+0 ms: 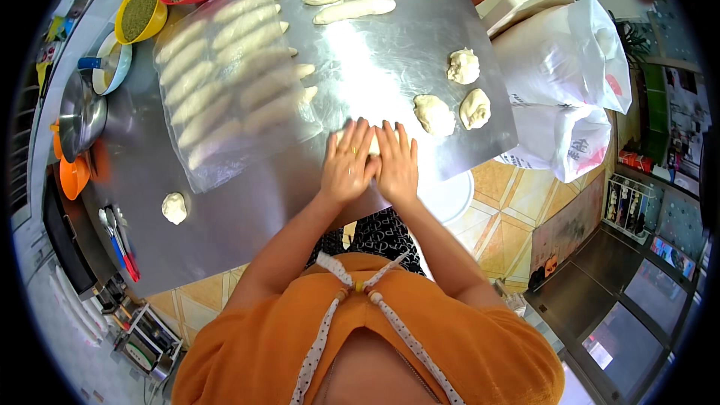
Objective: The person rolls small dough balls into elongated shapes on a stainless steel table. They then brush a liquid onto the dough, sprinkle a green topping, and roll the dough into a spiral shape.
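Fingers (pixel 362 133) of your left hand (pixel 346 174) and right hand (pixel 397 174) lie extended and slightly apart, flat over the dough (pixel 374 146) rather than curled around it. It sits toward the near middle of the table (pixel 247 221); only a pale strip shows between your hands, so you can't judge its full shape. If one palm bears harder than the other, that end could come out thinner. If the surface is tacky, the dough could stick and tear.

Watch your right: the nearest lump (pixel 433 115) is near that hand, and a wide stroke could squash it or join the two. On your left, the clear sheet (pixel 196 174) reaches close to your hand; a snagged edge could drag the rolls (pixel 309 94) beneath. Their right ends poke past it, so exposed dough could dry. At far left, the small ball (pixel 174 208) lies uncovered and could dry too.
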A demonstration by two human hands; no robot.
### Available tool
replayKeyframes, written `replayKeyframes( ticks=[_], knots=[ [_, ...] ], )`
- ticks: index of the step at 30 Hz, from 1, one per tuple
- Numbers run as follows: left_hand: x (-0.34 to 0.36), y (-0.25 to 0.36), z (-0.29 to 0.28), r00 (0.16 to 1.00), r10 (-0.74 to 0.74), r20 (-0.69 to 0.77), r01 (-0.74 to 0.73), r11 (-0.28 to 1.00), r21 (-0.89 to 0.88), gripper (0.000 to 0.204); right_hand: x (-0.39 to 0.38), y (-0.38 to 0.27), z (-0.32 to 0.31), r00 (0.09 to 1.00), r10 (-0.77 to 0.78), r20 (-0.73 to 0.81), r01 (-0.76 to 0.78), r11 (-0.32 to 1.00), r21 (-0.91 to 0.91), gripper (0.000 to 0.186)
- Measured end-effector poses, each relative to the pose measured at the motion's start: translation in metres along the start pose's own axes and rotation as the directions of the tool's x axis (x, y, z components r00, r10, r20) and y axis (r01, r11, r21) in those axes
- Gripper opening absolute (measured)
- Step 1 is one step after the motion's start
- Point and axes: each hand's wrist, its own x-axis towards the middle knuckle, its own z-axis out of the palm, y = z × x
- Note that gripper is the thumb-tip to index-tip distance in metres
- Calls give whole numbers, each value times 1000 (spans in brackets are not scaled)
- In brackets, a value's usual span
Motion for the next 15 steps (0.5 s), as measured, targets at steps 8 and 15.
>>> replayKeyframes(
  ticks=[8, 15],
  knots=[
    [172, -59, -19, 911, -62, -408, 97, 993, 64, 59, 188, 40, -9, 898, -101, -428, 110, 994, -3, 49],
    [35, -22, -33, 999, -46, 1, 46, 995, -88, 52, 54, 40, -46, 934, -357, 3, 351, 921, 168, 53]
  ],
)
